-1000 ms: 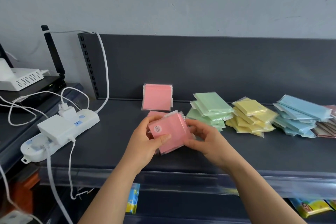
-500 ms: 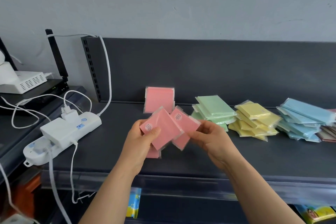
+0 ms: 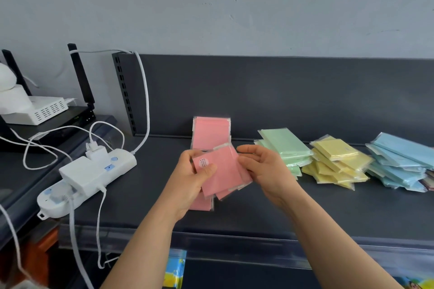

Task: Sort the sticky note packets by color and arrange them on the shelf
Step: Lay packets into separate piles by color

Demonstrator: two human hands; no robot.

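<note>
So, starting at the bottom of the frame: there's a clear rail (image 3: 234,248) along the front lip of the shelf (image 3: 258,216), with some colourful printed packs (image 3: 176,270) poking out on the level below. Just above that, centre frame, the left hand (image 3: 190,178) has its fingers curled round a fanned bunch of pink packets (image 3: 223,171), thumb pressed on top next to a round white sticker. The right hand (image 3: 265,171) is at the bunch's right edge, fingers loosely spread and thumb against the packets, and honestly I can't tell if it's pinching one or just touching. Another pink one lies flat on the shelf under the bunch. To the right, three loose heaps sit side by side: a green pile (image 3: 284,148), a yellow pile (image 3: 335,159) and a blue pile (image 3: 399,159), plus something darker at the right edge that I can't make out. My read is the colour sorting is mostly done, but only one standing pink packet (image 3: 211,132) is propped against the back panel (image 3: 281,91). The rest of the pinks, and all three heaps, look like they need lining up. Left of centre there's a white power strip (image 3: 89,171) with chargers and cables, a black router (image 3: 70,119) in the upper left, and a plain grey wall (image 3: 211,7) behind.
</note>
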